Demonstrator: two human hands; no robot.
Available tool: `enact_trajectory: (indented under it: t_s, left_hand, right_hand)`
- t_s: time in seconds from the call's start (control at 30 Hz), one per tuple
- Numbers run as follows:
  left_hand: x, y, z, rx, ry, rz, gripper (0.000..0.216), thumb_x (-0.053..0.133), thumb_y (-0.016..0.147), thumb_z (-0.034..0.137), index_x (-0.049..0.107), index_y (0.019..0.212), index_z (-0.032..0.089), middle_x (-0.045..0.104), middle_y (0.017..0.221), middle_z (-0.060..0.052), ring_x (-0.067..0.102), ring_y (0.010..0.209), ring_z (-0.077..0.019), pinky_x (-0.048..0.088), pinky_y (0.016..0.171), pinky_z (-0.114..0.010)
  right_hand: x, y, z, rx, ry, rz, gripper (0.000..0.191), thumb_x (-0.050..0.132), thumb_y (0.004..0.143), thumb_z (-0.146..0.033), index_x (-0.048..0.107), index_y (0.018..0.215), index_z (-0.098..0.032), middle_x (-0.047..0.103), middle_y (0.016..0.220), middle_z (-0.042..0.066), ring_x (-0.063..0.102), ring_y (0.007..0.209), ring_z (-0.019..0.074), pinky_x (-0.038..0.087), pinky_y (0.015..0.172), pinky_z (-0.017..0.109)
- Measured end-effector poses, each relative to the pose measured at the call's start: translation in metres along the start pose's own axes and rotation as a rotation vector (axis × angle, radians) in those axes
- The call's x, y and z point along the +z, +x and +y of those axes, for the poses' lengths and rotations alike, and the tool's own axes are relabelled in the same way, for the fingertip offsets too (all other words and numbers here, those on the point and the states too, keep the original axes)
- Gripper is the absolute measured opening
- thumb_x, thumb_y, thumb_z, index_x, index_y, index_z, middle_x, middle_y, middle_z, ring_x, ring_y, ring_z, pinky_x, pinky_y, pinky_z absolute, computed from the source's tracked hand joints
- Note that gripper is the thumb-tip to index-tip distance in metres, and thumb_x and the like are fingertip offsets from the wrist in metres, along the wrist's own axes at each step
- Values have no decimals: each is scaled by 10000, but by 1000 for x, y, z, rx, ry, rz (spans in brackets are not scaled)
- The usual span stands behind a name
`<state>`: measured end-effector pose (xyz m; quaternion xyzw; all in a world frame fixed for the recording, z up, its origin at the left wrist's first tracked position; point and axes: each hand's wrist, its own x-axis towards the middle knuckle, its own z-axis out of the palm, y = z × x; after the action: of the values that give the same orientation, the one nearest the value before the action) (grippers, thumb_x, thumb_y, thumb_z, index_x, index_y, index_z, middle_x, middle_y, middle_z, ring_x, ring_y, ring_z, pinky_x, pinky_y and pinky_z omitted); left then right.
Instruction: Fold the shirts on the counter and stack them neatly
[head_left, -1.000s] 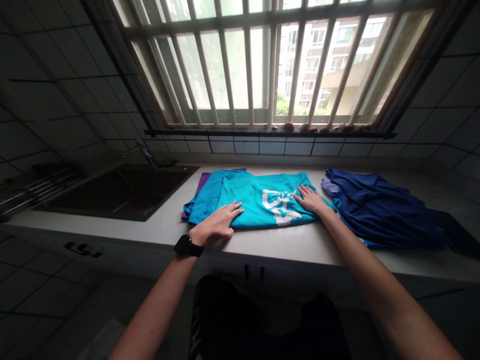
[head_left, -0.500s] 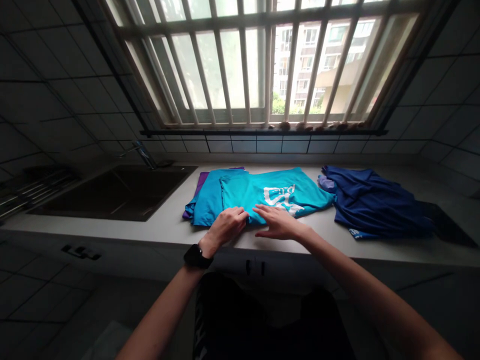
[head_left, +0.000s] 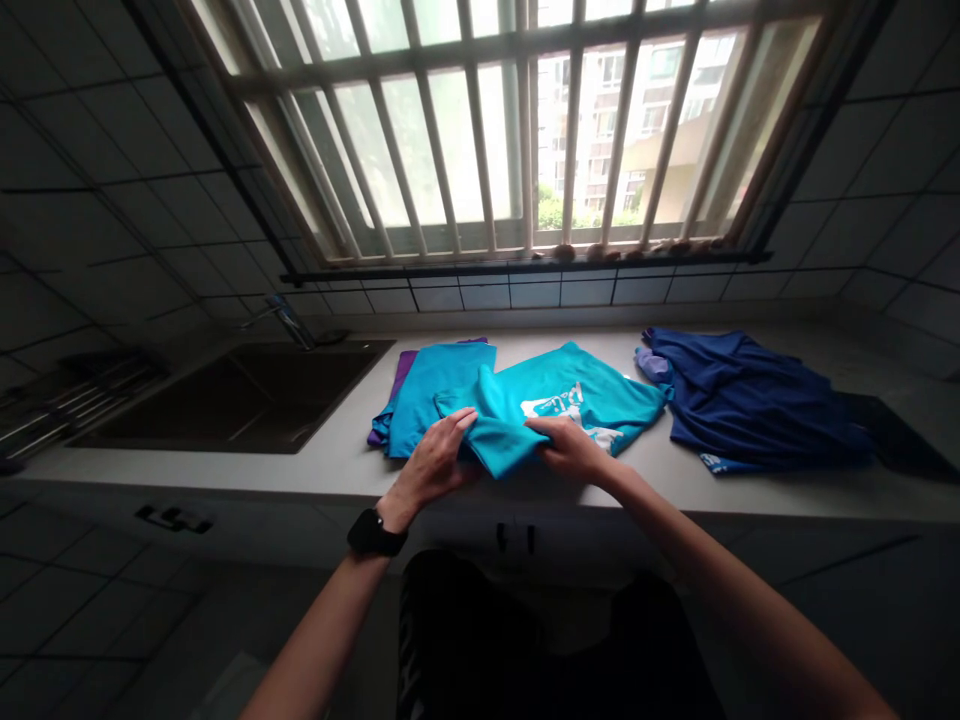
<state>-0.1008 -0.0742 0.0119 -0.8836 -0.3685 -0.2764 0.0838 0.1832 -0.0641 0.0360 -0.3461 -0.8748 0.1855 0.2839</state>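
A turquoise T-shirt [head_left: 510, 395] with a white print lies on the counter, its near edge lifted and bunched between my hands. My left hand [head_left: 435, 460], with a black watch at the wrist, is closed on the cloth at the left of the fold. On the right side of the fold, my right hand [head_left: 566, 447] pinches the same shirt near the print. Under the shirt's left end rests a folded blue garment [head_left: 416, 400], with a purple one [head_left: 403, 368] showing beneath it. The fingertips under the cloth are partly hidden.
To the right a dark blue heap of clothing [head_left: 750, 400] lies with a small lavender cloth [head_left: 652, 366] beside it. A dark sink [head_left: 225, 395] with a faucet [head_left: 289, 320] is on the left. Behind the white counter [head_left: 300, 470] is a barred window.
My right hand has closed on the turquoise shirt, where it was spread above it before. The shirt's near edge has risen and bunched between both hands.
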Motion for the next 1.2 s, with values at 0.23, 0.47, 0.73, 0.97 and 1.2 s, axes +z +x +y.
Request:
enact_trajectory:
  t_s: [0.23, 0.47, 0.73, 0.97, 1.2]
  left_hand:
    - [18, 1, 36, 22, -1, 112, 427, 504, 883, 25, 617, 1249, 213, 721, 1261, -118, 653, 1275, -266, 531, 1112, -458]
    - [-12, -14, 48, 8, -179, 81, 492, 474, 747, -3, 672, 1148, 203, 781, 1024, -65, 744, 993, -226, 598, 930, -346]
    - [-52, 29, 58, -305, -404, 74, 190, 558, 791, 177, 698, 918, 195, 727, 778, 6, 664, 684, -154, 516, 665, -235]
    - [3, 148, 29, -570, -320, 81, 266, 639, 804, 221, 696, 1056, 157, 738, 1030, -92, 697, 985, -234, 548, 901, -319]
    - [84, 132, 30, -429, -192, -156, 334, 660, 836, 317, 670, 1139, 178, 711, 1185, -155, 666, 1158, -306, 506, 1071, -424]
  right_hand:
    - [-29, -84, 5, -103, 172, -86, 496, 502, 718, -30, 720, 1129, -202, 770, 1013, 58, 716, 898, 211, 525, 796, 297]
    - [-64, -173, 2, 114, 188, 50, 440, 615, 690, -201, 676, 1126, -201, 732, 1043, 85, 691, 911, 250, 546, 826, 332]
    - [-80, -164, 2, 308, 484, 185, 252, 738, 728, -371, 702, 916, -208, 705, 832, 33, 641, 748, 196, 507, 651, 261]
    - [-104, -90, 74, 873, 292, 437, 299, 669, 762, -467, 627, 655, -191, 641, 653, 51, 609, 722, 233, 465, 656, 311]
    - [-87, -91, 103, 859, -16, 320, 328, 589, 846, -418, 543, 591, -216, 612, 635, 32, 582, 662, 214, 424, 637, 310]
